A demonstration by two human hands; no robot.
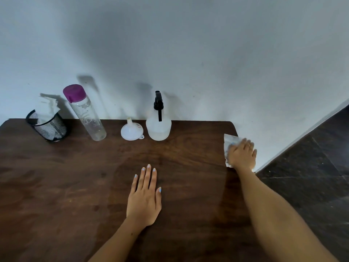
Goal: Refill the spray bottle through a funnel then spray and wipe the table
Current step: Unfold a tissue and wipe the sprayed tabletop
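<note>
A translucent spray bottle (158, 127) with a black trigger head stands at the back of the dark wooden table (75, 186). A white funnel (131, 131) lies mouth-down just left of it. Further left stands a clear water bottle (86, 118) with a purple cap. My right hand (242, 154) presses flat on a white tissue (229, 142) at the table's right edge, near the far corner. My left hand (144, 195) rests flat on the table's middle, fingers together, holding nothing. The wood around my left hand looks darker, as if damp.
A black mesh cup (48, 127) with white tissues sticking out stands at the back left. A grey wall rises right behind the table. Dark tiled floor (311, 176) lies to the right of the table's edge.
</note>
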